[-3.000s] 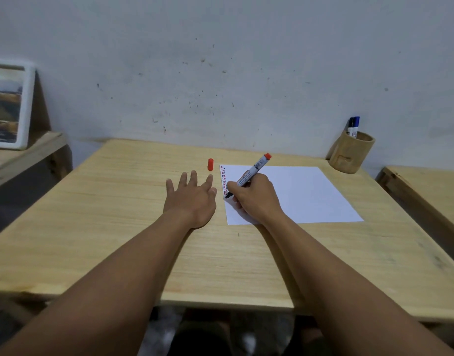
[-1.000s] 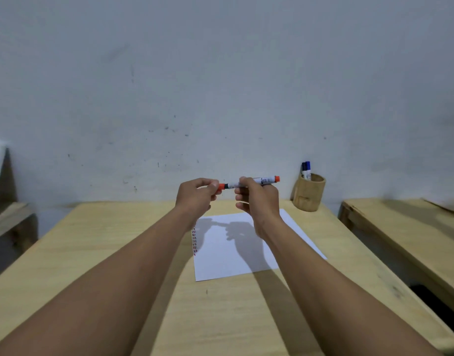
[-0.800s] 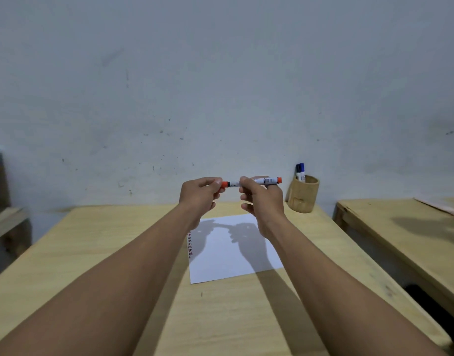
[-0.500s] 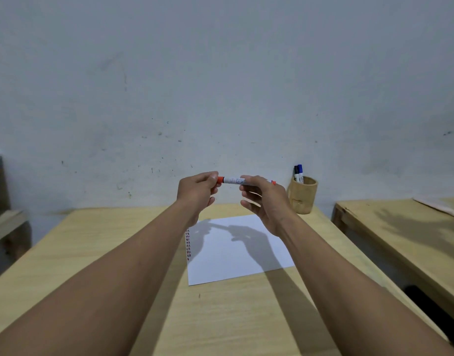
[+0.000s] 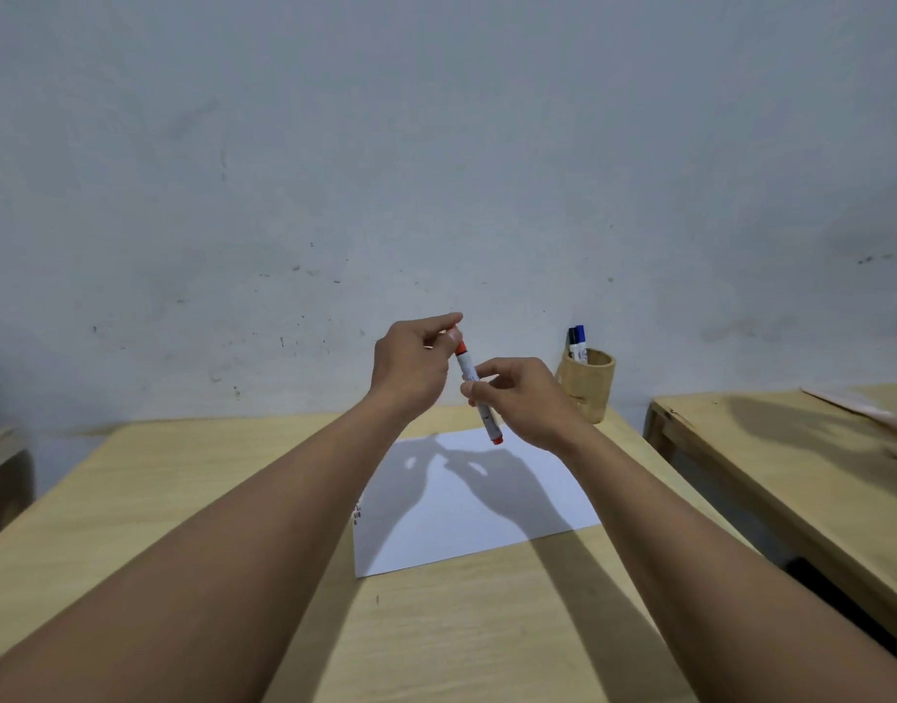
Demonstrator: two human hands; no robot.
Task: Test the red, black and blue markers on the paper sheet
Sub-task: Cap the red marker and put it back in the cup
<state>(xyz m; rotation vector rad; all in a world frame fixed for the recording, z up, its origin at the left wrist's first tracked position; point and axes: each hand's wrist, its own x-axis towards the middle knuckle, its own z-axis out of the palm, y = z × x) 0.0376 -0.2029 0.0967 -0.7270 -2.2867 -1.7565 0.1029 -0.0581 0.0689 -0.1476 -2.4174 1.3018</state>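
Both my hands are raised above the wooden table (image 5: 193,504) with the red marker (image 5: 468,368) between them. The marker is tilted steeply, its red cap up at my left hand (image 5: 411,360), whose fingertips pinch that capped end. My right hand (image 5: 522,398) grips the white barrel lower down, and the red bottom end pokes out below it. Under the hands lies the white paper sheet (image 5: 487,520), with small red marks along its left edge. The black marker (image 5: 571,338) and the blue marker (image 5: 581,337) stand in the wooden cup (image 5: 591,383) at the back right.
A grey wall (image 5: 436,170) rises right behind the table. A second wooden table (image 5: 791,459) stands to the right across a narrow gap. A wooden ledge (image 5: 0,449) shows at the left edge.
The red cap left the table and went onto the marker's tip. The marker swung from level to steeply tilted, cap end up, still held by both hands. The camera tilted up.
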